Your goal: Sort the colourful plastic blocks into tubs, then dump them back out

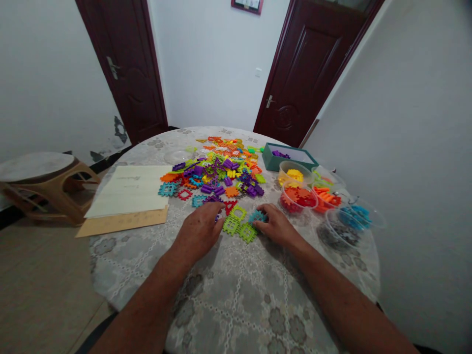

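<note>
Three lime-green square building pieces lie together on the table, among them one green piece point(247, 233) at the lower right and another green piece point(231, 225) on the left. My right hand point(276, 225) pinches a blue gear-shaped piece point(257, 217) at the right side of the green group. Left of that group, my left hand point(199, 227) has its fingers curled about a small purple piece point(217, 218), mostly hidden by the thumb and fingers. A red triangular piece point(230, 206) lies just beyond the left fingertips. Behind both hands spreads a mixed pile of plastic pieces point(221, 172).
At right stand clear tubs of sorted pieces: a red-filled tub point(298, 196), a blue-filled tub point(356, 216) and a grey-filled tub point(339, 228). A green box point(289, 157) sits behind them. Paper sheets point(127, 191) lie at left, on the cloth-covered round table point(228, 295). A stool point(47, 182) stands beyond.
</note>
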Action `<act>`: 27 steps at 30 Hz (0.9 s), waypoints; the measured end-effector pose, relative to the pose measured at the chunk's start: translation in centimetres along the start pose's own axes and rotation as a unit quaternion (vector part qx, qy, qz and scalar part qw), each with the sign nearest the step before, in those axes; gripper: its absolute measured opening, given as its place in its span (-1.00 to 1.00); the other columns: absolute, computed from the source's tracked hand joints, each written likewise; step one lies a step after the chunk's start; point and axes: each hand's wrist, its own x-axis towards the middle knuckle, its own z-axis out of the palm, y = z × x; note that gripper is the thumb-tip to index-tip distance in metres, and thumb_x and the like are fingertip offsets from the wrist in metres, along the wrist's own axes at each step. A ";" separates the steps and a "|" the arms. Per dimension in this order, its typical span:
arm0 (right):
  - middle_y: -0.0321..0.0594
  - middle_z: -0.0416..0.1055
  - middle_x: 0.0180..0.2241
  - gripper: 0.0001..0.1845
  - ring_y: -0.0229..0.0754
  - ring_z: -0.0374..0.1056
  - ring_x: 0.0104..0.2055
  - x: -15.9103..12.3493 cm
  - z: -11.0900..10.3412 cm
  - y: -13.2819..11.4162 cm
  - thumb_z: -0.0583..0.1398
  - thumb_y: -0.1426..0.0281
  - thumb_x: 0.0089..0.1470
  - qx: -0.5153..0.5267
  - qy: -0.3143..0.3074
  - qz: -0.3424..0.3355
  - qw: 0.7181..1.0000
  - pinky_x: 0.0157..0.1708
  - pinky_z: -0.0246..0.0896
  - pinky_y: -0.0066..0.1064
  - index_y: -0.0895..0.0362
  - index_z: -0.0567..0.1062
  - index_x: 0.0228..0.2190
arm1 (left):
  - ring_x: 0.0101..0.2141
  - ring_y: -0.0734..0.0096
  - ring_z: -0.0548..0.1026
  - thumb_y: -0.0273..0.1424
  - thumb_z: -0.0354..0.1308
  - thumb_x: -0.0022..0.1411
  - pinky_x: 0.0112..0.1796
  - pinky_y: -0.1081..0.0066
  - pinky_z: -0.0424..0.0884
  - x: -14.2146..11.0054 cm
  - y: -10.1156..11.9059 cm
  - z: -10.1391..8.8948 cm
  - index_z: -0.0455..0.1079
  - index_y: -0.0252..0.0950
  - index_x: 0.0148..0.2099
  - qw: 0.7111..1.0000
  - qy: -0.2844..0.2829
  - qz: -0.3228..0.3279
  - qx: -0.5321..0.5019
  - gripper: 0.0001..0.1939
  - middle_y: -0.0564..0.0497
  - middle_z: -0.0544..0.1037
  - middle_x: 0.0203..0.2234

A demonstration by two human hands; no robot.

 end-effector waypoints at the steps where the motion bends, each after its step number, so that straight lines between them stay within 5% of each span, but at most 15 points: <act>1: -0.22 0.41 -0.20 -0.68 -0.11 0.34 -0.18 -0.1 0.0 -0.3 0.34 0.33 0.07 -0.007 -0.003 -0.008 1.000 -0.16 0.20 -0.30 0.06 0.50 -0.11 | 0.01 0.15 0.60 -0.41 0.10 0.38 0.11 0.12 0.48 0.0 -0.1 0.2 0.44 -0.20 0.15 1.000 -0.001 0.005 0.003 -0.67 -0.14 0.63 0.01; 5: -0.27 0.42 -0.29 -0.91 -0.17 0.30 -0.26 -0.6 0.3 -2.1 0.23 0.42 0.18 -0.099 -0.067 -0.069 0.990 -0.26 0.09 -0.35 0.07 0.42 -0.24 | 0.04 0.08 0.59 -0.35 0.08 0.39 0.11 0.07 0.49 -0.1 -0.1 0.9 0.43 -0.22 0.17 1.000 -0.017 0.018 0.005 -0.66 -0.17 0.62 0.03; 13: -0.10 0.48 -0.12 -0.82 -0.07 0.37 -0.16 -1.0 1.1 -3.6 0.23 0.44 0.17 -0.252 -0.101 -0.116 0.955 -0.29 0.13 -0.33 0.07 0.40 -0.16 | 0.09 0.05 0.59 -0.29 0.05 0.39 0.14 0.06 0.49 0.0 0.2 1.8 0.46 -0.19 0.17 0.998 -0.054 0.043 0.014 -0.63 -0.15 0.64 0.07; 16: -0.17 0.49 -0.18 -0.85 -0.10 0.37 -0.19 -1.0 1.0 -3.3 0.22 0.43 0.19 -0.165 -0.064 -0.109 0.978 -0.25 0.16 -0.33 0.06 0.39 -0.19 | 0.07 0.04 0.60 -0.27 0.06 0.38 0.14 0.04 0.49 0.0 -0.1 1.9 0.46 -0.21 0.17 0.997 -0.056 0.044 0.013 -0.61 -0.18 0.64 0.07; 19: -0.30 0.45 -0.34 -0.91 -0.18 0.35 -0.32 -0.6 0.8 -2.8 0.21 0.33 0.24 0.027 0.028 -0.029 0.999 -0.29 0.19 -0.36 0.03 0.39 -0.22 | 0.05 0.05 0.61 -0.27 0.05 0.37 0.12 0.05 0.50 0.1 -0.3 2.0 0.46 -0.23 0.17 0.997 -0.055 0.047 0.013 -0.61 -0.19 0.64 0.05; 23: -0.40 0.36 -0.53 -0.89 -0.24 0.28 -0.50 0.3 0.4 -1.7 0.21 0.29 0.19 0.246 0.032 0.085 0.965 -0.48 0.18 -0.41 0.04 0.42 -0.26 | 0.07 0.06 0.59 -0.29 0.05 0.38 0.12 0.07 0.50 0.0 -0.4 2.3 0.45 -0.21 0.18 0.995 -0.070 0.059 0.030 -0.61 -0.17 0.64 0.06; 27: -0.38 0.41 -0.54 -0.88 -0.26 0.33 -0.51 0.6 -1.1 -1.4 0.25 0.31 0.13 0.317 0.007 0.080 0.945 -0.49 0.27 -0.43 0.08 0.43 -0.31 | 0.08 0.05 0.58 -0.30 0.04 0.40 0.13 0.07 0.49 0.1 -0.2 2.6 0.45 -0.23 0.18 0.993 -0.081 0.068 0.044 -0.62 -0.19 0.63 0.06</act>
